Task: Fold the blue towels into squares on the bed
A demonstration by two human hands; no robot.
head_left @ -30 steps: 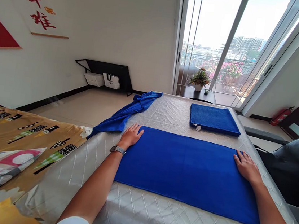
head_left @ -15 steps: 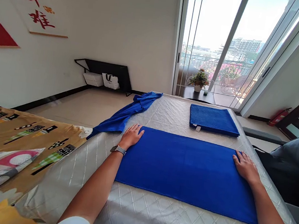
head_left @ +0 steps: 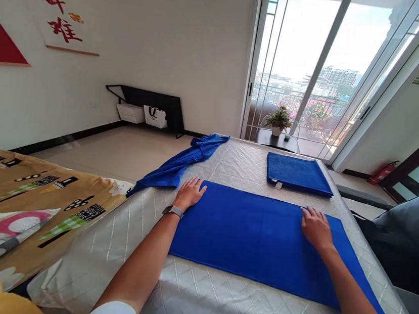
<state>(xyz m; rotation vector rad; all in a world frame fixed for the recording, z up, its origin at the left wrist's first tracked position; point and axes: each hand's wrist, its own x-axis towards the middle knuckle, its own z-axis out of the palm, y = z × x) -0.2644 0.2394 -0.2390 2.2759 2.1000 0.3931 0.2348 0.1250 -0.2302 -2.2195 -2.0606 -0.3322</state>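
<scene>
A blue towel [head_left: 245, 238], laid flat as a long rectangle, lies across the pale quilted mattress [head_left: 223, 291]. My left hand [head_left: 189, 194] rests palm down at its far left corner, fingers extended, with a watch on the wrist. On the right part of the cloth, near the far edge, my right hand [head_left: 316, 228] lies flat with fingers stretched out. Beyond it sits a folded blue towel [head_left: 299, 174] with a white tag at its near edge. A crumpled blue cloth [head_left: 182, 161] drapes over the mattress's left edge.
To the left are a tan patterned bedspread [head_left: 37, 192] and a patterned pillow [head_left: 5, 234]. A dark bag-like object [head_left: 409, 237] stands along the right side. Past the mattress, a potted plant [head_left: 278, 120] stands on a small dark table before the glass doors.
My right hand has slid left across the blue towel, away from its right edge. My left hand stays at the far left corner. The view has shifted slightly.
</scene>
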